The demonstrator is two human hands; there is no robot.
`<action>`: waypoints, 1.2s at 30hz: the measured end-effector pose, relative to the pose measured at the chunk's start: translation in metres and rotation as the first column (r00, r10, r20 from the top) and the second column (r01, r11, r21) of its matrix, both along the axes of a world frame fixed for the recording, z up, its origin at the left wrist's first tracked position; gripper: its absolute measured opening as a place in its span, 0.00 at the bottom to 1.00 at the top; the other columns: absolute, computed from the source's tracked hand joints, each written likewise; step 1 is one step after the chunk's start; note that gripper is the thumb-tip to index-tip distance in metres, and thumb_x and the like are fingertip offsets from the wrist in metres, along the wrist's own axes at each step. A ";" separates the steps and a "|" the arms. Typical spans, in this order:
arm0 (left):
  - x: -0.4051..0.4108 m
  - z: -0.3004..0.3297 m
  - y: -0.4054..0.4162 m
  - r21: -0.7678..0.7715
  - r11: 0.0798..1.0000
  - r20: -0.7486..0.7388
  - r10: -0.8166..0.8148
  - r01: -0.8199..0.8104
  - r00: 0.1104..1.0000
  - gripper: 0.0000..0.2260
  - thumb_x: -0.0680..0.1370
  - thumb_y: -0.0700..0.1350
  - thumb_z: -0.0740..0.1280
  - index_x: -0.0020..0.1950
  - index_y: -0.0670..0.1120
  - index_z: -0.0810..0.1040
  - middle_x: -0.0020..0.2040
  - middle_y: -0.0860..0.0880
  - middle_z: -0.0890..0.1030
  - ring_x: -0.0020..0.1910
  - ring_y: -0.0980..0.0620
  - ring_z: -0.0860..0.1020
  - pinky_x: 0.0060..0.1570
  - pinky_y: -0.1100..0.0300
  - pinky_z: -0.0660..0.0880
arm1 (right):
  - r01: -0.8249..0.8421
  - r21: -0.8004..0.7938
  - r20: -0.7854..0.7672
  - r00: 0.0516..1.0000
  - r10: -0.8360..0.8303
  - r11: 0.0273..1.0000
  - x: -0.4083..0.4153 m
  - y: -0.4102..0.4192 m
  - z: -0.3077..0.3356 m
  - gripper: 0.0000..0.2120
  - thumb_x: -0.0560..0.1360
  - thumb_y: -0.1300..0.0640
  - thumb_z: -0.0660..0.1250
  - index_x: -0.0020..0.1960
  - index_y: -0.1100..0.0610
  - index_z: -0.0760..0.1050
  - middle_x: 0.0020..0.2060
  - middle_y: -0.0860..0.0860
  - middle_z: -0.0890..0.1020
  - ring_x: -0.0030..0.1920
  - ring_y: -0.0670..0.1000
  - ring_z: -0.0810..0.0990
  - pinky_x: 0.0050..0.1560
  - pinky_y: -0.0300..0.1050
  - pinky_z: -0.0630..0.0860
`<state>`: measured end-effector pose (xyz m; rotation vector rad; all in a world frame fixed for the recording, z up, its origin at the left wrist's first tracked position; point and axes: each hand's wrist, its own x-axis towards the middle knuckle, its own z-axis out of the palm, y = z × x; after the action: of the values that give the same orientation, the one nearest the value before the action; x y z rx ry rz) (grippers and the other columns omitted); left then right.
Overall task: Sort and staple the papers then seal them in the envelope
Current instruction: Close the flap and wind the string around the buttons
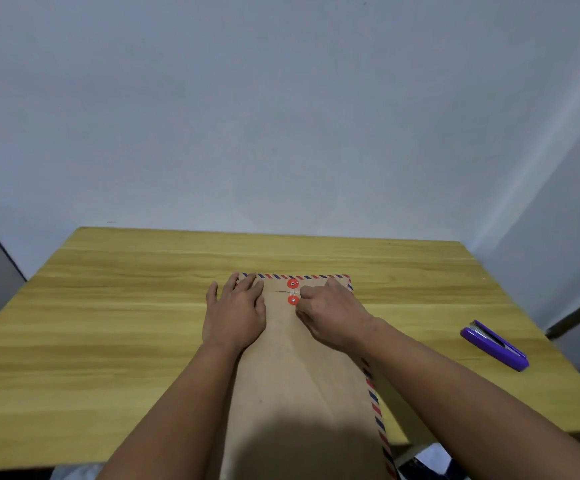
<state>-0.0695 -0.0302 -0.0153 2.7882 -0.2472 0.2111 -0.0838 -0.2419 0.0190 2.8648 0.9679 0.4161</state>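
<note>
A brown envelope [302,375] with a red-and-blue striped border lies lengthwise on the wooden table [108,323], its flap end far from me. Two red closure discs [293,292] sit on the flap end, with white string wound between them. My left hand [235,313] lies flat with straight fingers, pressing the envelope's far left corner. My right hand [330,313] is curled just right of the discs, its fingertips pinching at the string. No loose papers are in view.
A purple stapler [494,344] lies on the table to the right, near the right edge. A pale wall stands behind the table. The envelope's near end hangs past the table's front edge.
</note>
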 end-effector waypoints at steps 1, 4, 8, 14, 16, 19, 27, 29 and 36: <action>0.001 0.000 0.000 0.004 1.000 -0.005 -0.003 0.003 1.000 0.21 0.84 0.53 0.54 0.76 0.56 0.69 0.80 0.56 0.65 0.82 0.50 0.56 0.78 0.39 0.49 | 0.003 0.014 -0.003 1.000 -0.003 1.000 -0.001 0.001 0.000 0.08 0.78 0.58 0.67 0.41 0.56 0.79 0.36 0.51 0.76 0.32 0.56 0.75 0.37 0.49 0.66; 0.002 0.000 0.000 0.033 0.999 -0.035 -0.018 0.019 0.999 0.23 0.83 0.58 0.53 0.78 0.57 0.66 0.82 0.56 0.61 0.82 0.49 0.53 0.78 0.38 0.47 | 0.010 0.061 -0.010 1.000 -0.009 0.998 -0.001 0.004 -0.001 0.10 0.80 0.56 0.64 0.42 0.55 0.80 0.37 0.50 0.77 0.34 0.56 0.75 0.38 0.48 0.64; 0.002 0.002 0.001 0.072 0.996 -0.062 -0.040 0.044 0.997 0.26 0.82 0.61 0.51 0.80 0.58 0.62 0.83 0.55 0.56 0.83 0.48 0.50 0.78 0.38 0.45 | 0.008 0.058 -0.046 0.999 -0.006 0.998 0.009 0.011 0.002 0.12 0.82 0.55 0.62 0.45 0.55 0.81 0.40 0.50 0.78 0.36 0.55 0.75 0.41 0.51 0.67; 0.001 0.003 0.004 0.101 0.992 -0.085 -0.070 0.078 0.994 0.28 0.80 0.64 0.49 0.80 0.59 0.59 0.84 0.54 0.53 0.83 0.48 0.47 0.78 0.37 0.44 | -0.045 -0.021 -0.085 0.995 0.043 0.999 0.034 0.023 0.014 0.12 0.82 0.55 0.60 0.45 0.52 0.80 0.40 0.49 0.76 0.33 0.55 0.70 0.42 0.51 0.67; 0.002 0.002 0.005 0.116 0.989 -0.091 -0.082 0.093 0.992 0.30 0.79 0.67 0.49 0.80 0.61 0.58 0.84 0.55 0.53 0.83 0.48 0.47 0.78 0.37 0.44 | -0.070 -0.074 -0.097 0.993 0.063 0.995 0.043 0.024 0.022 0.10 0.82 0.54 0.61 0.45 0.51 0.80 0.41 0.49 0.76 0.33 0.53 0.67 0.43 0.51 0.67; 0.002 0.001 0.007 0.135 0.986 -0.084 -0.086 0.097 0.993 0.32 0.78 0.72 0.49 0.81 0.62 0.57 0.84 0.56 0.53 0.83 0.49 0.47 0.77 0.38 0.44 | -0.086 -0.142 -0.132 0.989 0.067 0.986 0.056 0.023 0.029 0.06 0.77 0.56 0.65 0.44 0.48 0.80 0.41 0.46 0.74 0.33 0.52 0.69 0.42 0.48 0.63; 0.000 0.000 0.006 0.154 0.984 -0.065 -0.086 0.095 0.994 0.37 0.75 0.76 0.46 0.81 0.62 0.56 0.84 0.55 0.53 0.83 0.48 0.47 0.78 0.38 0.43 | 0.044 0.025 -0.179 0.983 -0.038 0.999 0.071 0.018 0.025 0.11 0.80 0.53 0.62 0.46 0.50 0.83 0.42 0.46 0.77 0.36 0.52 0.77 0.45 0.50 0.72; 0.000 0.001 0.006 0.152 0.984 -0.064 -0.088 0.097 0.994 0.37 0.75 0.76 0.46 0.81 0.62 0.56 0.84 0.55 0.52 0.83 0.48 0.47 0.78 0.38 0.43 | 0.097 0.072 -0.225 0.971 -0.079 0.993 0.073 0.019 0.025 0.10 0.80 0.53 0.64 0.49 0.51 0.84 0.45 0.47 0.78 0.42 0.52 0.79 0.47 0.50 0.74; 0.000 0.002 0.006 0.151 0.984 -0.061 -0.085 0.094 0.994 0.37 0.75 0.76 0.46 0.81 0.62 0.57 0.84 0.55 0.53 0.83 0.48 0.47 0.78 0.37 0.43 | 0.270 0.135 -0.363 0.909 -0.206 0.953 0.083 0.019 0.026 0.09 0.81 0.52 0.67 0.51 0.54 0.85 0.49 0.49 0.82 0.51 0.52 0.80 0.49 0.52 0.79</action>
<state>-0.0698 -0.0240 -0.0135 2.9220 -0.3902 0.0975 -0.0006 -0.2234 0.0446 3.2447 0.6253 -0.0267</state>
